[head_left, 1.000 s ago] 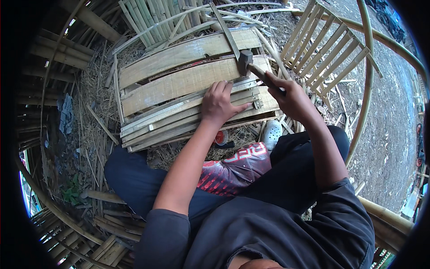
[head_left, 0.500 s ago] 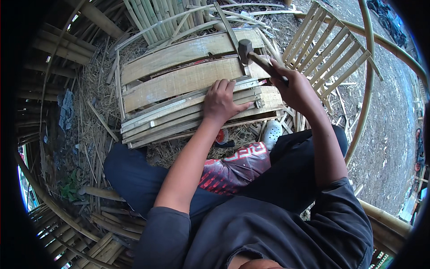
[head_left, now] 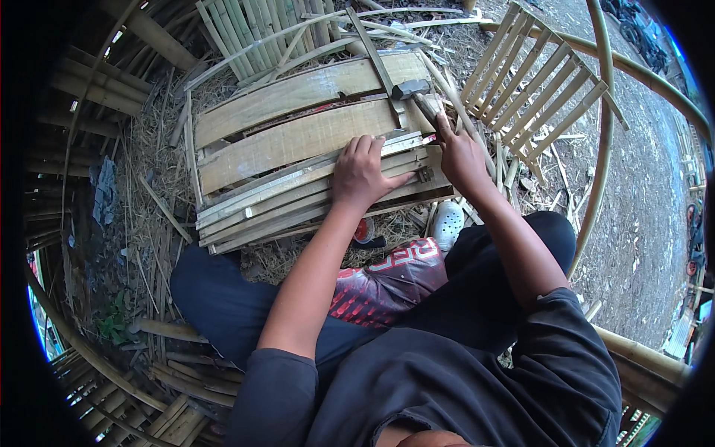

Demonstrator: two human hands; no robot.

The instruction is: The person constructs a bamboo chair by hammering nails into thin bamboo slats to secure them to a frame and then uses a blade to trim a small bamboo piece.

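Observation:
Around the wooden handle of a hammer (head_left: 411, 89) my right hand (head_left: 463, 156) is closed. The dark metal head lies over the right part of the wooden plank platform (head_left: 290, 149), near a long flat metal blade or strip (head_left: 370, 52); whether it touches is unclear. My left hand (head_left: 360, 171) grips a row of narrow bamboo slats (head_left: 275, 186) along the platform's near side, its fingers curled over them and its thumb stretched right. A small dark piece (head_left: 424, 175) sits at the slats' right end, just beyond that thumb.
A slatted bamboo panel (head_left: 529, 82) leans at the far right beside a curved bamboo pole (head_left: 602, 149). More bamboo strips (head_left: 253, 30) stand behind the platform. Under its near edge lie a red round object (head_left: 363, 231) and a pale clog (head_left: 448, 223). Straw and offcuts cover the ground.
My right hand has come down and to the left with the hammer, whose head has turned sideways. My left hand stays on the slats. The whole view has shifted slightly.

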